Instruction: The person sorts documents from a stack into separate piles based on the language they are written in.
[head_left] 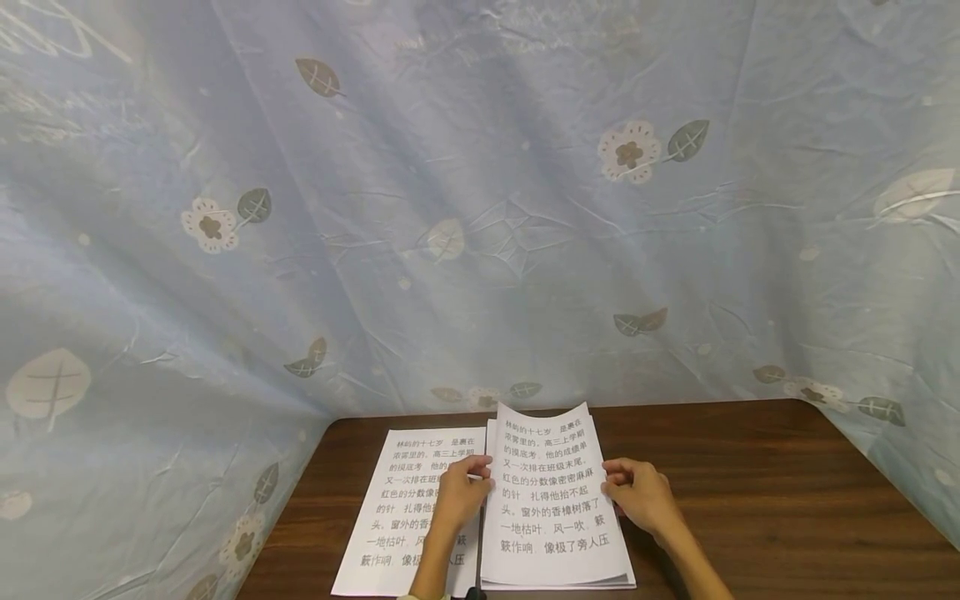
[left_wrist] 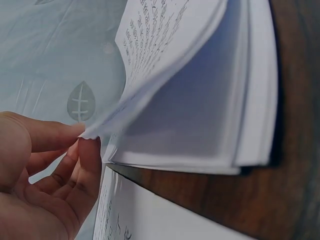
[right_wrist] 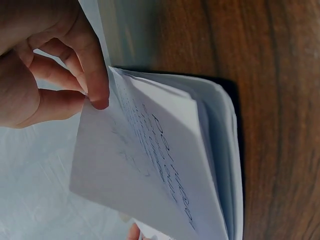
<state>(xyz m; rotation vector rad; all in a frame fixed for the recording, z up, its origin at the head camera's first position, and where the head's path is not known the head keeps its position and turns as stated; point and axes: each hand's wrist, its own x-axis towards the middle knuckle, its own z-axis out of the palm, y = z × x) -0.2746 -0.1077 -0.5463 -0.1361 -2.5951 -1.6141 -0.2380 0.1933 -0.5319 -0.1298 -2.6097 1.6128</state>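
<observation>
Between my hands, a printed sheet is lifted at its far end above a stack of white paper. My left hand pinches the sheet's left edge between thumb and fingers; the left wrist view shows the bent edge in that grip. At the opposite edge, my right hand pinches the paper too, and in the right wrist view its thumb and forefinger meet on the raised sheet. A second printed stack lies to the left, partly covered by my left hand and forearm.
Both stacks lie side by side on a dark brown wooden table. Behind it hangs a pale blue curtain with leaf and flower prints, meeting the table's back and left edges.
</observation>
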